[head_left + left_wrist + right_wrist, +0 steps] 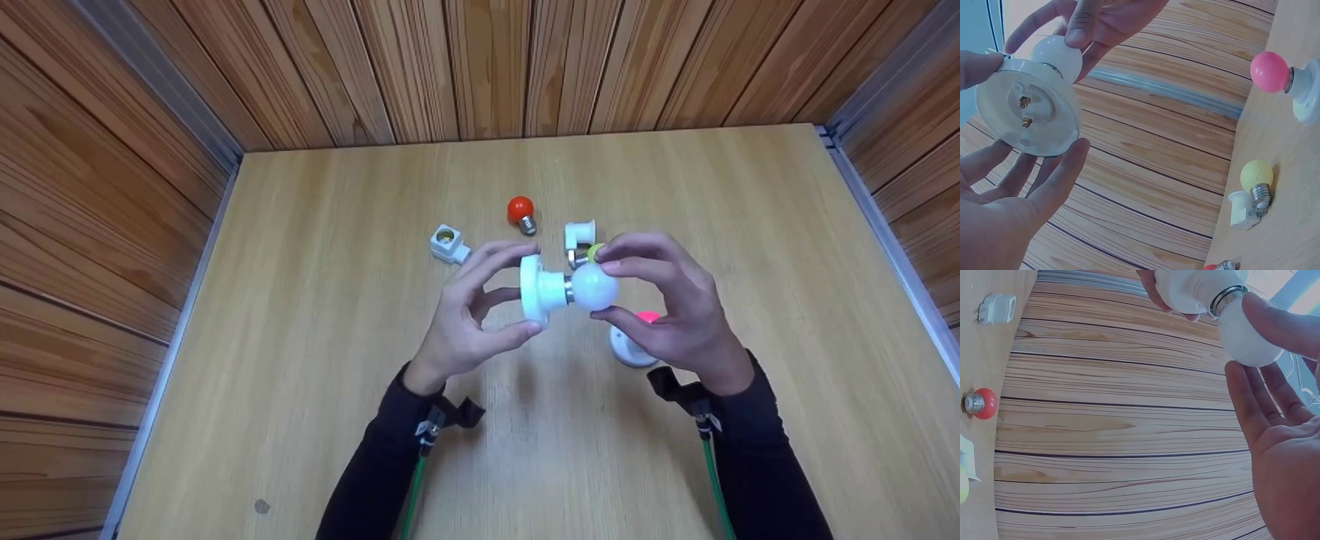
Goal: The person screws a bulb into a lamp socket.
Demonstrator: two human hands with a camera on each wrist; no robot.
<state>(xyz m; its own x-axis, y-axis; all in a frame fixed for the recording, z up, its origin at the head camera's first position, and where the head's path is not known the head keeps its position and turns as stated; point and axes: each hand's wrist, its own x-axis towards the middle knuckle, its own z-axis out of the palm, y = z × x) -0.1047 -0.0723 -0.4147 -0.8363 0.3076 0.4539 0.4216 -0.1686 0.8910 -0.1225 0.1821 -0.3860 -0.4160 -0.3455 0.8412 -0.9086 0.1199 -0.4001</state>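
My left hand (471,315) grips a white round-based lamp holder (534,291) by the rim of its base, thumb below and fingers above. In the left wrist view the underside of the lamp holder (1010,112) shows two brass-coloured terminals. A white light bulb (595,287) sits at the holder's mouth, in line with it, some of its metal base still showing. My right hand (671,307) pinches the bulb's globe between thumb and fingers. In the right wrist view a silver band shows between the white bulb (1247,337) and the socket. Both are held up over the table.
Behind the hands on the wooden table (300,315) lie a white square socket (448,244), a red bulb (520,210), a white angled socket (579,234) and a yellow bulb (1256,175). A pink bulb (1270,72) stands in a white round holder (630,351) near my right hand.
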